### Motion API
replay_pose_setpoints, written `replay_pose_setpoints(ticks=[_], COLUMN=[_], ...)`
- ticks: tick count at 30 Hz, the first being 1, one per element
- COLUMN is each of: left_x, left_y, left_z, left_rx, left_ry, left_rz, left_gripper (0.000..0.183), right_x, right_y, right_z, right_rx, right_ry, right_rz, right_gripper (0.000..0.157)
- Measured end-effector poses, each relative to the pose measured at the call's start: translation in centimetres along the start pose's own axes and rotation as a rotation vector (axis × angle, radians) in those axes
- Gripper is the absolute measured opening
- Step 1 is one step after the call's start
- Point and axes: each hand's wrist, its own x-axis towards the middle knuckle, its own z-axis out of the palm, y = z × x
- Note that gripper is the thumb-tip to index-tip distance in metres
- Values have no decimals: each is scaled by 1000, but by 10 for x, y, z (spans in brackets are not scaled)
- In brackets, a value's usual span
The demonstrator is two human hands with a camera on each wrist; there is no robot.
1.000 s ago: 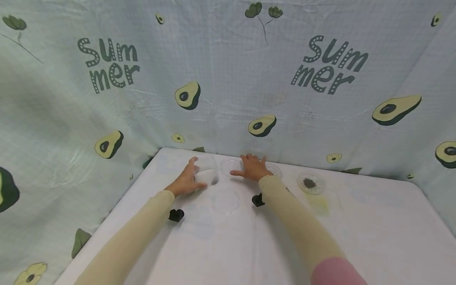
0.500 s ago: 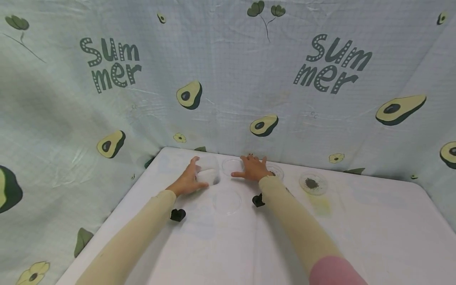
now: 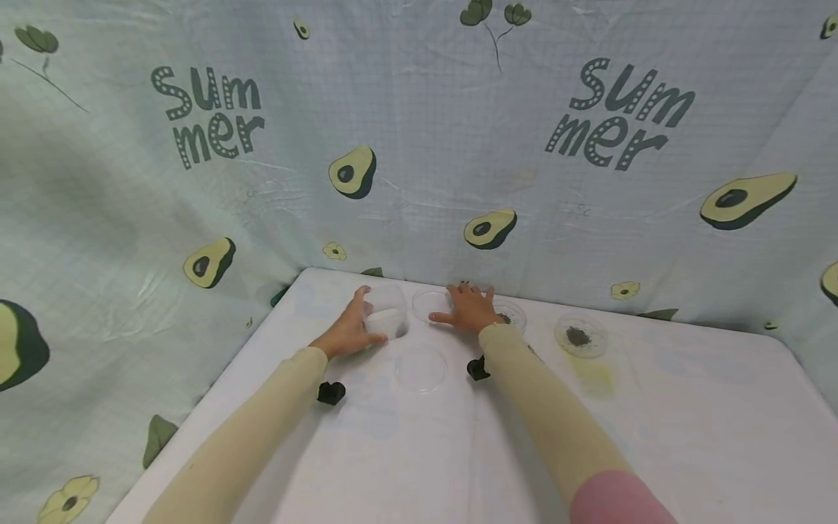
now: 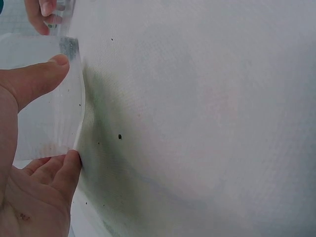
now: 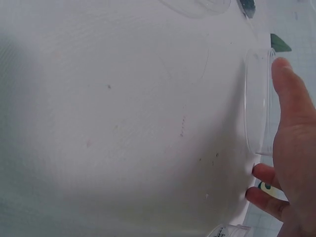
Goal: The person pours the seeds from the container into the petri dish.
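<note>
At the back left of the white table, my left hand [image 3: 347, 331] holds a clear-walled container [image 3: 386, 322] that looks whitish inside. In the left wrist view the thumb lies along the container's side [image 4: 44, 113], with the fingers at its opposite end. My right hand [image 3: 468, 309] has its fingers spread beside a shallow clear petri dish [image 3: 422, 307]. The right wrist view puts the thumb at this dish's edge [image 5: 256, 103], while two fingertips show just past its other end. Part of the dish is hidden by the hand.
Another clear round dish [image 3: 421, 369] lies in front of the hands. A dish with dark grains [image 3: 511, 316] sits by the right sleeve, and a second one [image 3: 580, 336] stands farther right beside a yellowish patch [image 3: 596, 375]. A printed cloth [image 3: 419, 145] rises behind the table.
The head view has shifted slightly, so the scene appears a little farther right. Both hands stay at the same container and dish.
</note>
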Motion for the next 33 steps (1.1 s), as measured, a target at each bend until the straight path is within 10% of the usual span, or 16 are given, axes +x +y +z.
replay_pose_setpoints(ticks=[33], left_x=[2], left_y=[4], left_z=[-4], left_rx=[39], left_ry=[85], left_rz=[45], left_gripper=[108], right_x=[-10], right_y=[2], right_z=[0], right_rx=[-38], right_ry=[30], right_rz=[-38], right_gripper=[85])
